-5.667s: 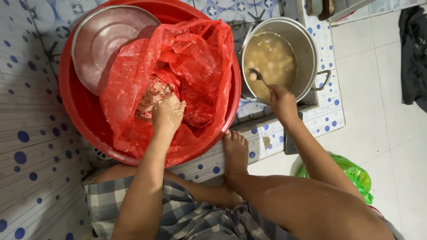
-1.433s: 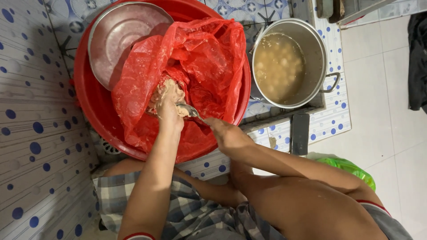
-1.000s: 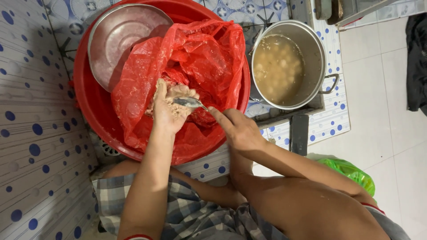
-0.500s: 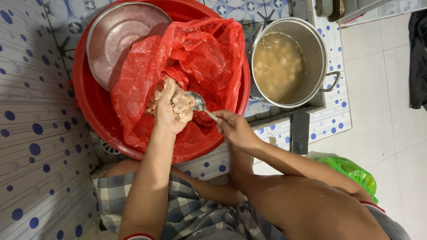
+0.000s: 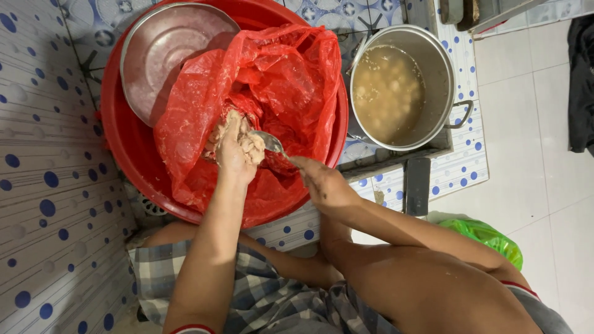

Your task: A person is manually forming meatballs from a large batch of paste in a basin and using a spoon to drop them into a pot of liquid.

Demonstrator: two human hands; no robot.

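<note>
Left hand (image 5: 235,151) reaching forward from a bare forearm, fingers curled around a pale, lumpy, sticky-looking mass of paste (image 5: 250,146), closed on it. Right hand (image 5: 322,182) just beside it, wrist bent inward, fingers clamped on the handle of a shiny metal spoon (image 5: 267,141), bowl of the spoon pressed against the paste at the left hand's fingertips. Both forearms bare, stretched out over bent knees and checked grey shorts (image 5: 260,297).

Beneath both hands, a crumpled red plastic bag (image 5: 272,80), thin, glossy and wrinkled, opened wide and lining a large round red plastic basin (image 5: 133,148). Beyond the left hand and a little to its left, a round, shallow metal bowl (image 5: 164,52), dull silver and smeared, lying tilted inside the basin against its rim. Beyond the right hand and to its right, a round steel pot (image 5: 433,62) with a loop handle, holding cloudy beige liquid with pale round lumps, standing just beside the basin. Under it all, tiled floor (image 5: 37,154), white with blue dots on the left-hand side, plain pale tiles to the right. Behind the right forearm, a crinkled green plastic bag (image 5: 489,238) on the floor.
</note>
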